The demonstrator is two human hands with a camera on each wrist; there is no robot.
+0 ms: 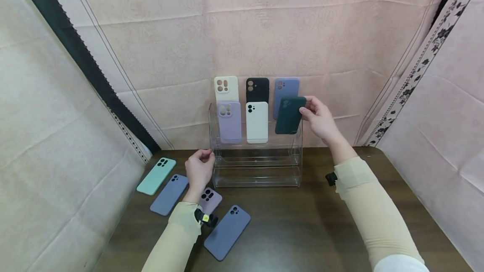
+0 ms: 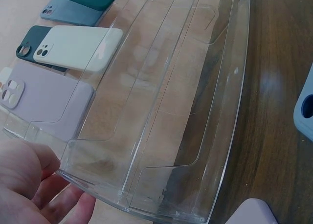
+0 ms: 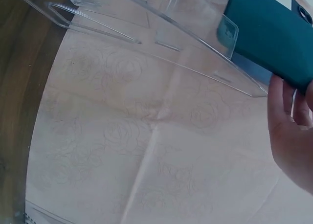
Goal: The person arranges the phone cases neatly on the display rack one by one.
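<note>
Your right hand is pinching the dark green case by its right edge, fingers and thumb closed narrow on it. You are holding that case at the upper right of the transparent rack, leaning slightly, its lower corner sitting behind a rounded clear lip of the rack. Whether its bottom edge is bearing on the tier, you cannot tell. Your left hand is gripping the rack's left side, its fingers curling around the outer edge.

Beside the dark green case, in the same row of the rack, a white case is standing at the middle and a lavender case at the left. Behind them, on the rack's topmost tier, a cream case, a black case and a periwinkle case are standing left to right — the dark green one is partly covering the periwinkle one.

On the bench, four more cases are lying: a mint case and a slate-blue case to the rack's left, a pale mauve case just before its front left corner — partly hidden by your left arm — and a grey-blue case farther out in front of the rack.
</note>
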